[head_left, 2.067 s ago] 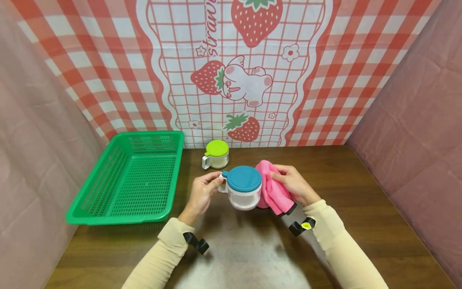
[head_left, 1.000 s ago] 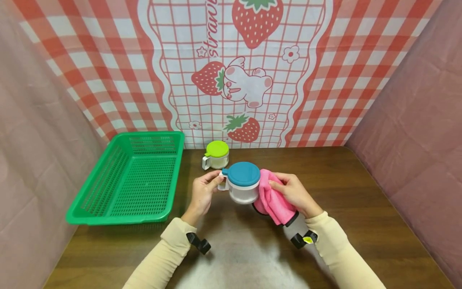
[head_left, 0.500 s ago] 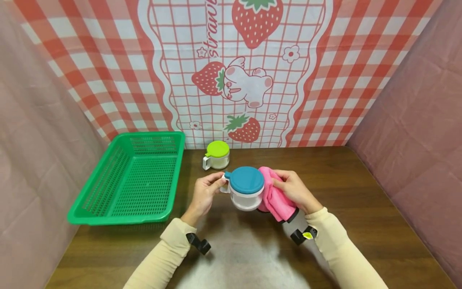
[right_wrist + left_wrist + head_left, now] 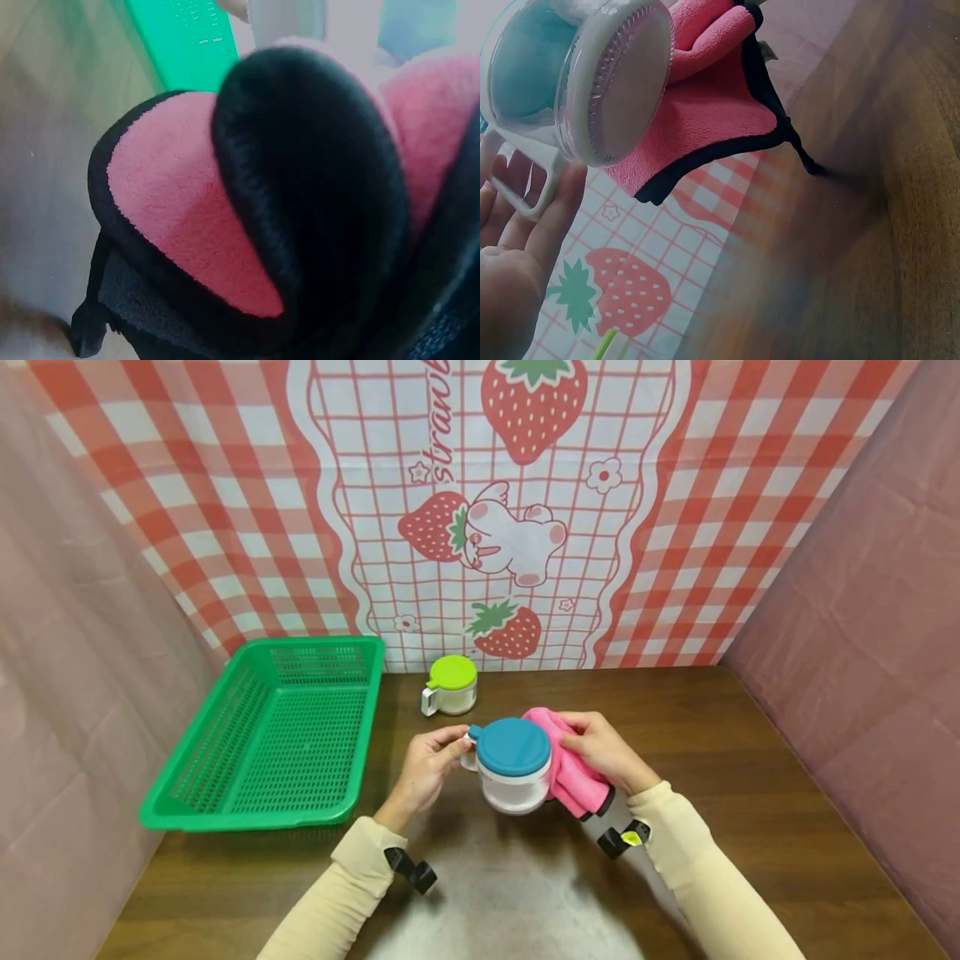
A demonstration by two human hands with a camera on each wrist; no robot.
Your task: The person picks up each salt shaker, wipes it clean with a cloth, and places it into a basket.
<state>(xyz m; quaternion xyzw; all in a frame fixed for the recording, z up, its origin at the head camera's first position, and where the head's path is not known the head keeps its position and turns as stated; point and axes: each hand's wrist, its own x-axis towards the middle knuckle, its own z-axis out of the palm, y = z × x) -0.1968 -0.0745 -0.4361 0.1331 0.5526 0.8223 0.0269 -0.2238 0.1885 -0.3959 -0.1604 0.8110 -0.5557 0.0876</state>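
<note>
A clear seasoning jar (image 4: 514, 789) with a blue lid (image 4: 513, 747) and a white handle is held up over the table. My left hand (image 4: 423, 770) pinches its handle (image 4: 536, 176) between thumb and fingers; the jar's round base faces the left wrist camera. My right hand (image 4: 603, 750) grips a pink cloth (image 4: 573, 777) with black edging against the jar's right side. In the right wrist view the folded cloth (image 4: 180, 202) fills most of the picture and hides the right fingers.
A second jar with a lime-green lid (image 4: 453, 673) stands behind, near the patterned backdrop (image 4: 652, 568). At the left lies a green plastic basket (image 4: 360, 735). The brown wooden table (image 4: 720, 760) extends to the right, bounded by a pink curtain (image 4: 847, 610).
The jar has dipped and come slightly nearer, staying in the left hand. The cloth in my right hand has shifted up and down along the jar's side and sits further behind it now.
</note>
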